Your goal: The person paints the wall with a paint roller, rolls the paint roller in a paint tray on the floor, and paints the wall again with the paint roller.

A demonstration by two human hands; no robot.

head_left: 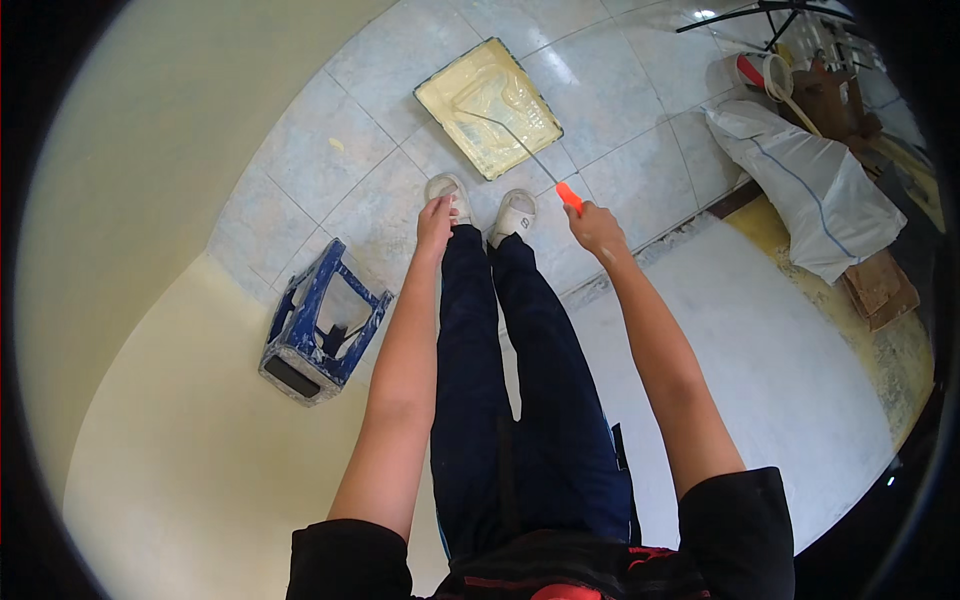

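My right hand (598, 227) grips the orange handle (570, 198) of a paint roller. The roller's thin metal rod (517, 139) runs down into a paint tray (544, 124) on the tiled floor, just beyond my feet. Pale yellow paint (491, 71) coats the tray, and the roller head blends into it near the rod's end. My left hand (436, 225) hangs above my left shoe (444, 187), fingers loosely bent, with nothing visible in it.
To the left, a paint-splashed blue plastic stool (330, 315) stands by the pale yellow wall (150, 187). At the right lie a white woven sack (810, 187), a paint bucket (757, 75) and a brown cardboard piece (881, 289). A paint spot (335, 144) marks the floor tiles.
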